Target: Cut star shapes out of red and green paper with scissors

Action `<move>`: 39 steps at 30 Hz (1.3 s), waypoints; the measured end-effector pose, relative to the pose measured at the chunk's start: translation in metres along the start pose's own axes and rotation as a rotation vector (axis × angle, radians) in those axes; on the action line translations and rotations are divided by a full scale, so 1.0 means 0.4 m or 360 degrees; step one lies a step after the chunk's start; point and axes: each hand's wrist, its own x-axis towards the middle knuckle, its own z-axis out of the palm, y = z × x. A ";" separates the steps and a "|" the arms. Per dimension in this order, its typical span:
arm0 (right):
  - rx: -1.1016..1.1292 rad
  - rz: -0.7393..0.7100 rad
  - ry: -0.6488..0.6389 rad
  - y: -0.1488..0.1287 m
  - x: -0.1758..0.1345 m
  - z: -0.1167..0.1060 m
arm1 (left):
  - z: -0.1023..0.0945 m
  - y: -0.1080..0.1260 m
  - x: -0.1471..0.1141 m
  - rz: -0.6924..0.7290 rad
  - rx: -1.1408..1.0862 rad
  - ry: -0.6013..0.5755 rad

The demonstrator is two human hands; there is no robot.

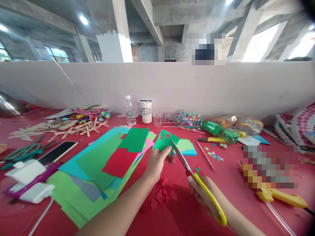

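My left hand [159, 161] pinches a piece of green paper [161, 144] between thumb and fingers. Red stars [168, 135] show on the green paper, one near its top and another at its left. Fingers of my right hand [203, 193] are wrapped round the handle of yellow-handled scissors [209, 196]. The blades point up and left, with their tips at the right edge of the green paper. Beneath my hands, several red paper scraps [161, 195] lie on the red tabletop [180, 216]. Small green stars [197, 170] lie just beyond my right hand.
Coloured paper sheets [93, 164] spread on the left, near a phone [58, 152] and craft sticks [86, 128]. A water bottle [130, 111] and white cup [145, 111] stand by the partition [110, 82]. A yellow glue gun [280, 196] lies at right; star-filled bottle [189, 120] behind.
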 end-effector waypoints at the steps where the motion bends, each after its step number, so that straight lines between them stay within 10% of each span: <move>1: 0.0007 0.0005 -0.0003 -0.001 0.000 0.000 | 0.000 0.000 -0.001 -0.0010 -0.0005 -0.0011; 39: -0.0024 0.0005 0.0042 0.008 0.004 -0.003 | -0.014 0.004 0.008 -0.0032 -0.0028 -0.0157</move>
